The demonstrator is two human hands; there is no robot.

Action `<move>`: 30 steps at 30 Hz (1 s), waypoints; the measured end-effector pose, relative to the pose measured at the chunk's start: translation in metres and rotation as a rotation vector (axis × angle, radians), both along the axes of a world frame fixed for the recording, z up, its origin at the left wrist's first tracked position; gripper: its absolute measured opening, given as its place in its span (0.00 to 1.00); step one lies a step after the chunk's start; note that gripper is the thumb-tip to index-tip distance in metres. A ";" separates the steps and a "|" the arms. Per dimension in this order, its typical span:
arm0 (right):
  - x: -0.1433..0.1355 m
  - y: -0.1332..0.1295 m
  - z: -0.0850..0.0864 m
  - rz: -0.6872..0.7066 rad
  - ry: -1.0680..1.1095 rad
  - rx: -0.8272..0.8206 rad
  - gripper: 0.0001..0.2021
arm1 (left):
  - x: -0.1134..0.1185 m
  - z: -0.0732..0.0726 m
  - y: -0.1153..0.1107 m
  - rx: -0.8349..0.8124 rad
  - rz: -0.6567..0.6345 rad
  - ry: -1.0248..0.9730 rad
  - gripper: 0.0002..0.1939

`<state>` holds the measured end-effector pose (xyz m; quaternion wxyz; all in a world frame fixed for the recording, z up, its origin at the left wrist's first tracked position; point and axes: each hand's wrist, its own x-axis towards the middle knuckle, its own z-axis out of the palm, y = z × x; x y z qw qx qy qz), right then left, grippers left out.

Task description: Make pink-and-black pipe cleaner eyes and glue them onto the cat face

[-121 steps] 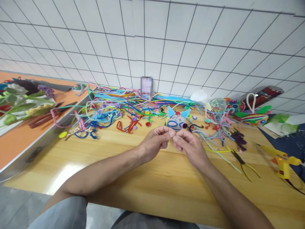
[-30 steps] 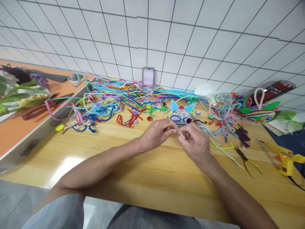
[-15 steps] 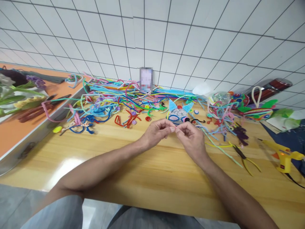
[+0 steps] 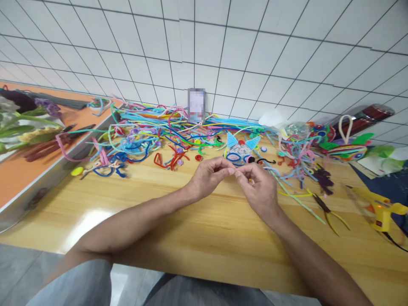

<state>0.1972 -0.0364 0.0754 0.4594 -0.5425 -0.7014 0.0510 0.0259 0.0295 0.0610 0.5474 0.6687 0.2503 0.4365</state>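
Observation:
My left hand (image 4: 213,176) and my right hand (image 4: 259,185) meet over the table, thumbs and forefingers pinched together. A tiny pink piece (image 4: 236,169) shows between their fingertips; its shape is mostly hidden. Just behind the hands sits a clear, crinkled animal head (image 4: 241,152) with light-blue pipe-cleaner ears, a blue loop on its front and a pink-and-black round part at its lower right. A black bent pipe cleaner (image 4: 267,161) lies beside it. To the left of the head are a red button (image 4: 199,157) and red bent pipe cleaners (image 4: 174,159).
Many coloured pipe cleaners (image 4: 137,142) cover the back of the wooden table (image 4: 197,229). A phone (image 4: 196,105) leans on the tiled wall. At right lie yellow-handled pliers (image 4: 328,210), a yellow glue gun (image 4: 381,208) and a striped craft piece (image 4: 346,151). An orange-topped surface (image 4: 19,182) borders the left.
My hands stay pinched together at nearly the same spot. The right hand has turned slightly and shifted a little to the right.

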 end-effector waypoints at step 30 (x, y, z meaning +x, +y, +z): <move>0.007 0.000 0.000 0.000 -0.310 0.077 0.07 | -0.006 0.004 0.006 0.395 0.003 0.223 0.06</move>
